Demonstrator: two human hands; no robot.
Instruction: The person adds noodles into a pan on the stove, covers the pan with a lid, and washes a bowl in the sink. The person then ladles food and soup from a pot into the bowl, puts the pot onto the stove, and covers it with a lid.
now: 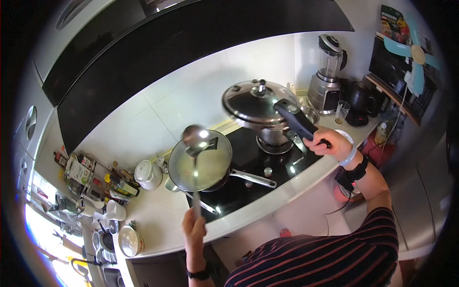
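My left hand [194,229] is closed round the handle of a metal ladle [194,138], whose bowl is raised over a pan with a glass lid [201,165]. The lidded pan sits on the left of the black cooktop [296,160], its contents blurred behind the glass. My right hand [329,143] grips the black handle of a pressure cooker lid [256,103]. That lid is held up, tilted, above a steel pot [273,138] at the back right of the cooktop, and it hides much of the pot.
A blender [327,81], a drinking glass [342,112] and a black kettle [359,103] stand at the right. White canister [148,174], bottles [122,184] and a bowl [130,240] are on the left counter. The range hood [191,43] hangs above.
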